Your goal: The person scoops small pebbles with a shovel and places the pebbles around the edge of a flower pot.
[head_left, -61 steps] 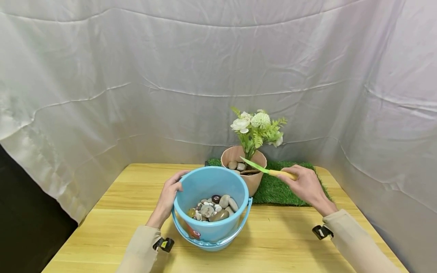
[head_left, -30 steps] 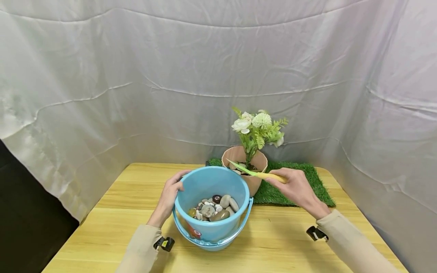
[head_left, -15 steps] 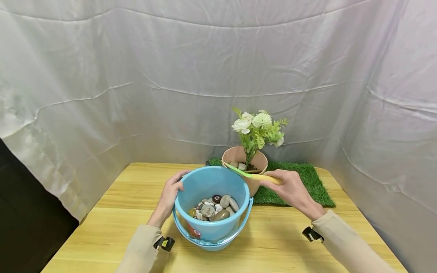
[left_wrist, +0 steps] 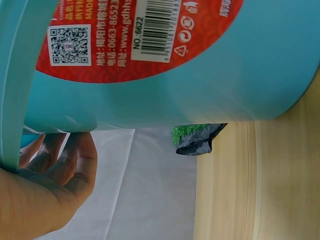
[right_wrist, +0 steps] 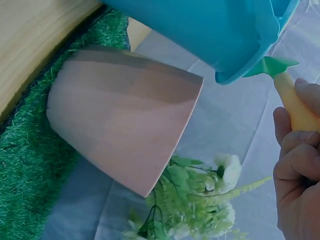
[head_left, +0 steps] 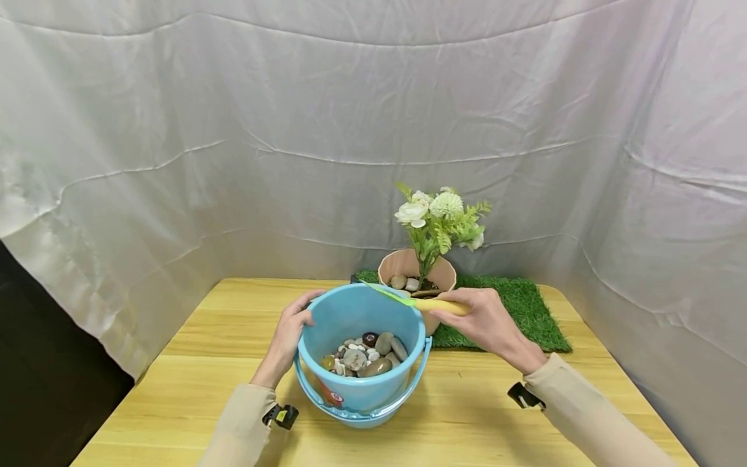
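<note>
Flowerpot partly behind bucket

Head cam looks fwd & down from above the table, w/ bucket, pot & flowers all in frame. L wrist cam, rolled sideways, faces the bucket's label v. close up; R wrist cam, also rolled, looks at the pot from nearby, sharing bucket, pot & flowers w/ head view.

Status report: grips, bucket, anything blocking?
Left grip on rim of blue bucket. Right grip holding trowel, blade above far rim. Stones inside bucket. Pink pot close behind; nothing seen blocking stones.
</note>
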`<action>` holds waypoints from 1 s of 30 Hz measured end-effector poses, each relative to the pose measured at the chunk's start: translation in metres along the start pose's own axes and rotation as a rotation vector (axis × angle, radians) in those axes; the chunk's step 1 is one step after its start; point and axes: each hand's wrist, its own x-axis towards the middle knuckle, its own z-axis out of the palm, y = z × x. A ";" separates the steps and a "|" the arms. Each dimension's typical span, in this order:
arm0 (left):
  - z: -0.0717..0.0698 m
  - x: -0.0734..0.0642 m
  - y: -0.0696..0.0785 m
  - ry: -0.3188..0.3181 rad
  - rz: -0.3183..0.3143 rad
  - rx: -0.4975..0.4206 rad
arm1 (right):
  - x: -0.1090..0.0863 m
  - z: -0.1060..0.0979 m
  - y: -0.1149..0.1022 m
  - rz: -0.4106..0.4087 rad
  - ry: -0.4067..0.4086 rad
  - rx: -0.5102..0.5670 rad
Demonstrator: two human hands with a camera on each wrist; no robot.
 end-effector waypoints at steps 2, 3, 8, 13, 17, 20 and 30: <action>0.000 0.000 0.000 -0.002 0.000 -0.002 | 0.001 0.000 -0.003 0.008 -0.026 0.004; 0.000 0.000 0.000 -0.001 -0.001 -0.004 | 0.002 -0.001 -0.005 0.013 -0.040 0.003; 0.001 0.001 0.000 -0.007 -0.007 -0.013 | 0.008 -0.002 -0.015 0.001 -0.111 0.002; 0.001 0.001 0.001 -0.011 -0.016 -0.015 | 0.016 -0.002 -0.026 -0.096 -0.205 -0.052; 0.001 0.001 0.001 -0.012 -0.015 -0.015 | 0.021 -0.001 -0.032 -0.143 -0.265 -0.124; 0.002 0.001 0.001 -0.011 -0.016 -0.009 | 0.023 -0.001 -0.033 -0.155 -0.308 -0.164; 0.000 0.000 0.001 0.001 -0.019 -0.006 | 0.039 0.000 -0.044 -0.156 -0.414 -0.332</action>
